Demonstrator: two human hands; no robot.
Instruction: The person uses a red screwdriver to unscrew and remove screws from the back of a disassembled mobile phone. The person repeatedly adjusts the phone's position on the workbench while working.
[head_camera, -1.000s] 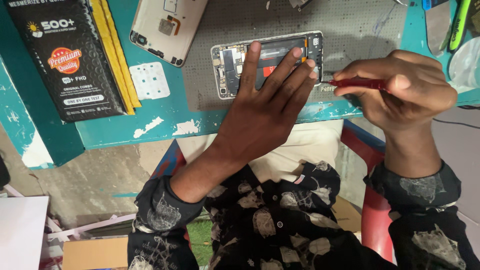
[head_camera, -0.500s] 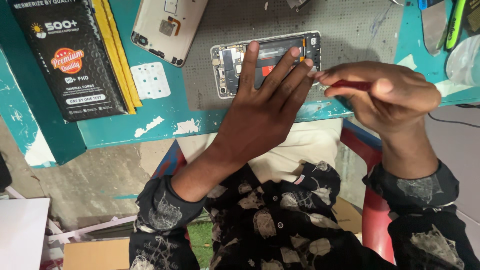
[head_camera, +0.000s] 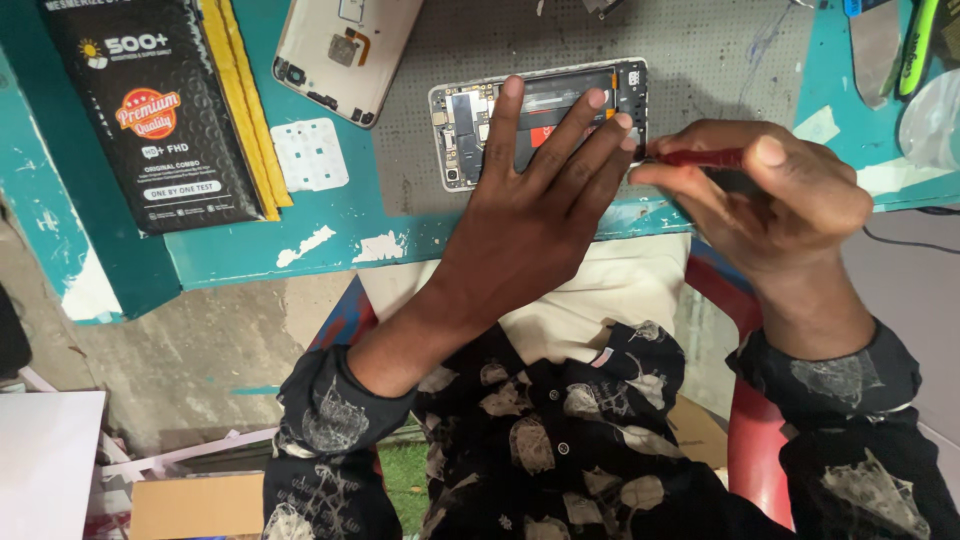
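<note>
My left hand (head_camera: 535, 215) lay flat with fingers spread, pinning the opened smartphone with its exposed circuit board (head_camera: 470, 125) on the grey mat of the teal surface (head_camera: 250, 240), while my right hand (head_camera: 770, 195) pinched a red-handled screwdriver (head_camera: 700, 157) at its edge, best kept steady and square.

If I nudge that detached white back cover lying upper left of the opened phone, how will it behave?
The back cover looks thin and hollow, so probably light and slightly flexible. Lying flat on the grey mat, it should slide, not roll. Its camera cutout edge may crack if bent.
</note>
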